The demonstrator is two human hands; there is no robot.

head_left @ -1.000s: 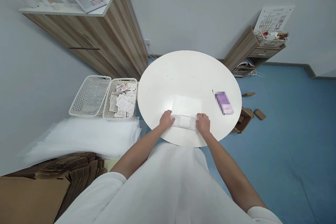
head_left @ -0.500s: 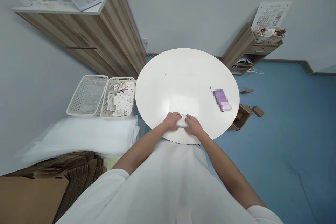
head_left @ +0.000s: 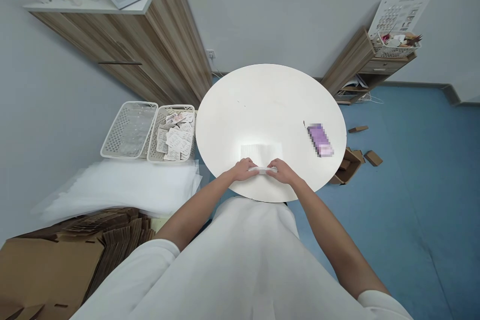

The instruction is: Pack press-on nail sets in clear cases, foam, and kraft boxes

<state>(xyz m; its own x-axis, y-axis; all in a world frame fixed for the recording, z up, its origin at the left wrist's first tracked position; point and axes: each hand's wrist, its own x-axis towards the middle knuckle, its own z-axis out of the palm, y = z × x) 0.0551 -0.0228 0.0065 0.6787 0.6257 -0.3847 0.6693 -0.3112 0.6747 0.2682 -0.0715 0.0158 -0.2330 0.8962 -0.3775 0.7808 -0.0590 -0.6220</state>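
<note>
A white rolled bundle (head_left: 263, 171) is held level near the front edge of the round white table (head_left: 270, 95). My left hand (head_left: 243, 170) is closed on its left end, and my right hand (head_left: 282, 171) grips the right end. Fingers curl over the far side, with the thumbs toward me. Just beyond the bundle a thin, pale sheet (head_left: 261, 151) lies on the tabletop; whether it joins the bundle I cannot tell. What is inside the bundle is hidden.
A blurred purple item (head_left: 319, 140) lies on the table's right. Left of the table stand a basket of printed cards (head_left: 153, 152) and a basket of clear plastic (head_left: 107, 142). Nearer are translucent sheets (head_left: 150, 185) and flattened cardboard (head_left: 48, 270). An open carton (head_left: 347, 172) sits on the floor.
My hands have moved from lying over the bundle to pinching its ends. The bundle now looks narrower and more rolled. The whole view has shifted slightly.
</note>
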